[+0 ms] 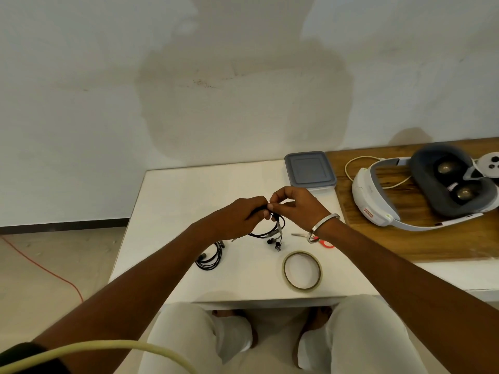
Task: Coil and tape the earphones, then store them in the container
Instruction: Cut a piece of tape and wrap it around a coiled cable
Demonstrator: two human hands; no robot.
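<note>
Over the middle of the white table (175, 190), my left hand (237, 217) and my right hand (297, 206) meet, both pinching the top of a coiled pair of black earphones (270, 233). The coil hangs below my fingers with its earbuds dangling near the table top. A second coiled pair of black earphones (210, 257) lies on the table under my left forearm. A roll of clear tape (302, 269) lies flat near the front edge. The grey-lidded container (310, 170) stands shut at the far right corner.
Scissors with red handles (318, 240) lie partly hidden under my right wrist. A white VR headset (421, 190) with a cable rests on the wooden board (405, 238) to the right. A wall rises right behind the table. My knees are under the front edge.
</note>
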